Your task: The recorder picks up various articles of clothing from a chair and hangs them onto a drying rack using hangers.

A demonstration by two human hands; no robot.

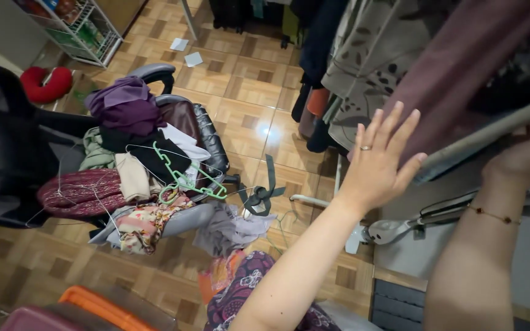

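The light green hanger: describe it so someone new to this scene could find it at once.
Start at the black office chair left of centre, heaped with clothes. On top of the heap, towards its right edge, lies the light green hanger, against a black garment. It is thick coloured plastic, while the other hangers in the pile are thin bare wire.

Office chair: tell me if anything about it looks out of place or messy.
The black office chair is buried under a loose heap of clothes, tangled with green hangers and wire ones. Some garments have slid onto the tiled floor, and two scraps of paper lie farther off.
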